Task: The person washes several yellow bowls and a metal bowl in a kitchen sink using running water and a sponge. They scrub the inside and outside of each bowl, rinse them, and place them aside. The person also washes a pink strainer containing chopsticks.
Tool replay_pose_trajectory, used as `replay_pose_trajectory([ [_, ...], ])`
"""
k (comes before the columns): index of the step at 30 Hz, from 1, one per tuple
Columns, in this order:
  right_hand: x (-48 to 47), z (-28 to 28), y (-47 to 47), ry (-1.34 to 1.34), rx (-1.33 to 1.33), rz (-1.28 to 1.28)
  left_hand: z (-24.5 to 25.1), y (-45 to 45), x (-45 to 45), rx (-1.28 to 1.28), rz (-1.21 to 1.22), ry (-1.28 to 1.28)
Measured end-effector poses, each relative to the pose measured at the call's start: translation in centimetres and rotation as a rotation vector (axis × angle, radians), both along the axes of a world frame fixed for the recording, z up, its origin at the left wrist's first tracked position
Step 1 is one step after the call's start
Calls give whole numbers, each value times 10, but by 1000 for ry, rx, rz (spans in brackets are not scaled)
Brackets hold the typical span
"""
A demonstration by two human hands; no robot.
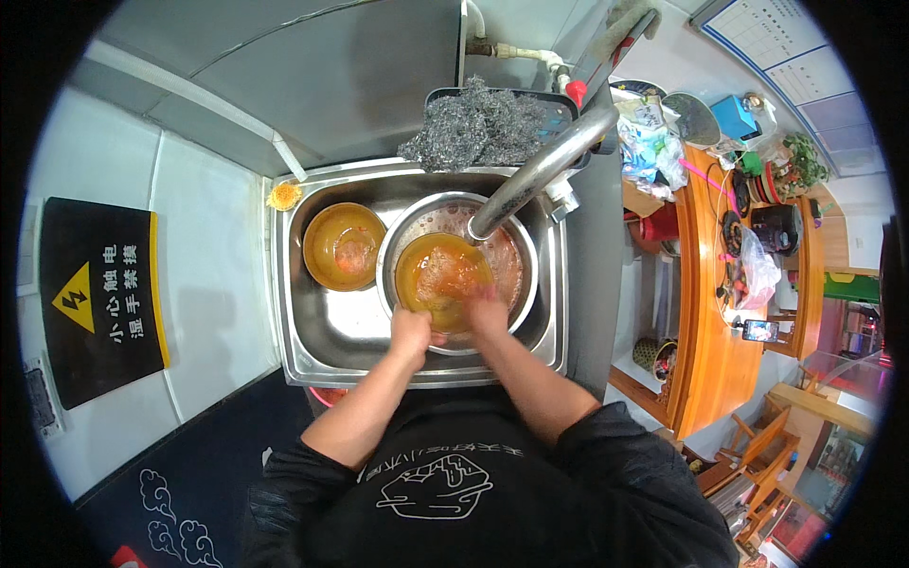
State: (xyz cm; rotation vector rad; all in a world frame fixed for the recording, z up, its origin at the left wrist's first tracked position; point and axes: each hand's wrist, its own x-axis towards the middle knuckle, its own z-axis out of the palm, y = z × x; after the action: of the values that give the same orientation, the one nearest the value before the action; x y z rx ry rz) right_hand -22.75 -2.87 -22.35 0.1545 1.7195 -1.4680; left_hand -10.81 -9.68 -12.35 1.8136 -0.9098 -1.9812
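A yellowish bowl [442, 266] with an orange-red patch inside is at the front left of a round metal basin [527, 284] in the stainless steel sink. With my left hand [413, 331] I grip the bowl's near-left rim. My right hand [487, 312] is motion-blurred at the bowl's near-right side; whether its fingers hold the rim is unclear. Water with bubbles lies in the basin. The metal faucet [543, 170] reaches over the basin, its mouth just beyond the bowl. A second yellowish bowl [323, 248] rests in the sink to the left, with orange-red in it.
Steel-wool scourers [476, 124] heap on a dark tray behind the sink [341, 334]. A yellow scrubber [284, 197] sits at its back-left corner. On the left wall hangs a black electrical warning sign [106, 302]. To the right stands a cluttered wooden counter [717, 369].
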Motion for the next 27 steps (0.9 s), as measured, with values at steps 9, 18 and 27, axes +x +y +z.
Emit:
replay_pose_trajectory([
  [9, -65, 50, -9, -269, 150, 459, -8, -57, 30, 162, -367, -69],
  [18, -51, 53, 2, -409, 94, 335, 17, -28, 27, -756, -584, -365],
  [27, -102, 83, -33, -459, 225, 748, 35, -39, 35, -1101, -1315, -202],
])
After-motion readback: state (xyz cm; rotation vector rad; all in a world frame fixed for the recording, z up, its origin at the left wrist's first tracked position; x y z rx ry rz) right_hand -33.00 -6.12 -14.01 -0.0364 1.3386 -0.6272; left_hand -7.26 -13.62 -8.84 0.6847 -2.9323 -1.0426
